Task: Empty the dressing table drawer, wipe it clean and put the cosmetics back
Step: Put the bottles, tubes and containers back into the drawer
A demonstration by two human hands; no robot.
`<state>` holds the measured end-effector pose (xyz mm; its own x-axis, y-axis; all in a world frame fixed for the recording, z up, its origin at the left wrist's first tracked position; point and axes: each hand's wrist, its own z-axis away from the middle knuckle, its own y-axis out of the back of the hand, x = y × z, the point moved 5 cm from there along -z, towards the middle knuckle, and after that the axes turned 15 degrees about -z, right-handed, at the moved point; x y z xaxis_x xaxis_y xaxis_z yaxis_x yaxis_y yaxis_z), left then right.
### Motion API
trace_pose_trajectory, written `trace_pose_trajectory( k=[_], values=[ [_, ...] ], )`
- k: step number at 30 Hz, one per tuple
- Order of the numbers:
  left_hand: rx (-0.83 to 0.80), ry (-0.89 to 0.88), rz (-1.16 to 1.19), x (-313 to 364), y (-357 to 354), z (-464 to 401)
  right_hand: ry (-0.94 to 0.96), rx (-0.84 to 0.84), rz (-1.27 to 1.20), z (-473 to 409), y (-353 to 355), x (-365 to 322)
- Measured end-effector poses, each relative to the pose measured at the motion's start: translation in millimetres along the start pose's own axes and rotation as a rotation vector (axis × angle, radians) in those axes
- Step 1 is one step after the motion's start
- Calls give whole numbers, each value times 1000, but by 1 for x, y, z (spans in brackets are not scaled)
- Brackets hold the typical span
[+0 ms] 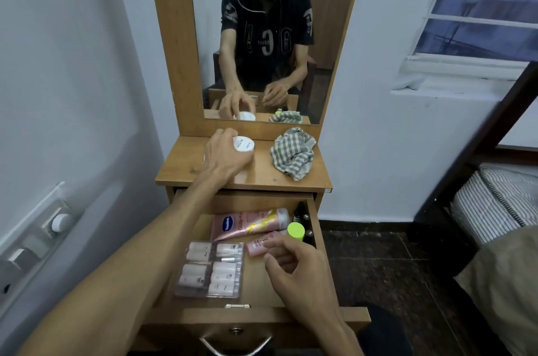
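Observation:
The wooden drawer [256, 285] stands pulled open below the dressing table top [180, 163]. On that top, my left hand [224, 154] grips a white round jar [244, 144], tilted with its label showing. My right hand [291, 265] hovers over the drawer's right side with fingers loosely curled, holding nothing, just above a small pink tube [257, 243]. Inside the drawer lie a pink Vaseline tube [247, 224], a clear pack of small white bottles [211, 268], a bottle with a lime-green cap [296, 230] and dark small bottles [305, 220]. A checked cloth [294, 153] lies crumpled on the top's right.
A mirror [267, 35] stands behind the table top and reflects the person and both hands. A white wall with a switch panel [43, 233] is at left. A bed with a striped mattress [495, 204] is at right, under a barred window [480, 6].

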<state>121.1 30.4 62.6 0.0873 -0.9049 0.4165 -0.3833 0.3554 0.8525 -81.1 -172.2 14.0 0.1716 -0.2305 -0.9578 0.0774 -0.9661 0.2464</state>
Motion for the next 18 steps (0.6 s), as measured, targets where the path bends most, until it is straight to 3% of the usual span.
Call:
trace_pose_trajectory(
  k=[6, 13, 18],
  values=[
    [-27, -254, 72, 22, 27, 83, 22, 113, -29, 3, 6, 3],
    [-296, -437, -78, 16, 23, 180, 51, 363, -159, 12, 23, 0],
    [-473, -497, -235, 9, -10, 205, 19, 336, -136, 14, 19, 3]
  ],
)
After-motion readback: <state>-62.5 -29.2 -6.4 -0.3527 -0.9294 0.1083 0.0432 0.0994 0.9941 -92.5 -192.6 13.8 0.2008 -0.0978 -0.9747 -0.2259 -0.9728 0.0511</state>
